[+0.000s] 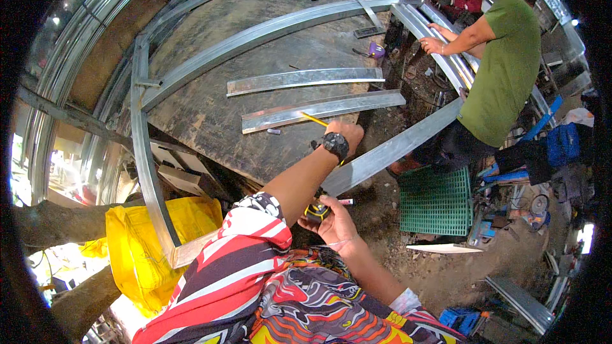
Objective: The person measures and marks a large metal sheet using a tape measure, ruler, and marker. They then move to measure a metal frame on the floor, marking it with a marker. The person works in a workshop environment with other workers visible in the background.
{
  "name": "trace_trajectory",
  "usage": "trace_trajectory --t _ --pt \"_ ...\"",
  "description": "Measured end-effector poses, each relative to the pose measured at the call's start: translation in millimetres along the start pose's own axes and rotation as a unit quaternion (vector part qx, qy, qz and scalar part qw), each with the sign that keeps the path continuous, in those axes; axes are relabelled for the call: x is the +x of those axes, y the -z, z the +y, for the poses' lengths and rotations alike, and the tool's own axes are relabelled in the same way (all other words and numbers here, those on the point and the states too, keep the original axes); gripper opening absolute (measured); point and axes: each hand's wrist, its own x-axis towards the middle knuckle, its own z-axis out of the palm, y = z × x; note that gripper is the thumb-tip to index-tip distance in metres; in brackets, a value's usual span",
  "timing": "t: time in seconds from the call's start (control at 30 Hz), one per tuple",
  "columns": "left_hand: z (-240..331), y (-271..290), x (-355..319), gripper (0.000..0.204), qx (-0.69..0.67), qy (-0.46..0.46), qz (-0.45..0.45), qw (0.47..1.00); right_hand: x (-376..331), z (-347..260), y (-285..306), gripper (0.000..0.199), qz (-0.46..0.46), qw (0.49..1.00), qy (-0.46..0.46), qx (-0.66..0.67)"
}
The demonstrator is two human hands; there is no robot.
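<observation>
A yellow pencil (313, 119) is gripped in the closed left hand (344, 132), its tip laid on the metal strip (322, 109) lying crosswise on the bench (210, 114). A tape measure (317, 211) is clasped in the right hand (331, 224), nearer the body.

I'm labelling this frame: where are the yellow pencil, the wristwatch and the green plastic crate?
yellow pencil (313, 118): head view, on its shaft beyond the left hand (345, 132).
wristwatch (335, 144): head view, on its black face.
green plastic crate (435, 202): head view, on its grid top.
</observation>
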Motion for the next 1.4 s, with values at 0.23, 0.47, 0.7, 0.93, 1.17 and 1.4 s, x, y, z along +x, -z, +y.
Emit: trace_trajectory --t 0.23,0.47,0.7,0.93,1.17,1.4 --pt "9.5 43.7 71.5 0.020 0.046 0.006 0.001 0.999 22.6 -60.5 2.0 0.027 0.009 0.998 0.047 -0.032" --pt "16.3 76.3 72.9 0.021 -0.038 0.039 0.026 0.998 18.2 -93.3 22.3 0.029 0.003 0.998 0.003 -0.069" --pt "13.6 21.3 -18.0 0.037 -0.210 0.092 0.186 0.955 14.0 -96.8 58.7 0.044 0.047 0.983 0.009 -0.179" --pt "7.0 4.4 -172.0 0.046 -0.671 0.271 0.214 0.657 2.5 -121.5 24.8 0.054 -0.063 0.913 -0.066 -0.399" --pt "13.4 -67.7 -333.8 0.046 -0.698 0.419 0.356 0.460 32.1 -68.4 -7.2 0.053 -0.255 0.595 0.000 -0.762" --pt "-63.9 -142.3 -458.7 0.049 -0.636 0.511 0.465 0.344 91.3 -41.6 -36.6 0.050 -0.304 0.352 0.153 -0.872"
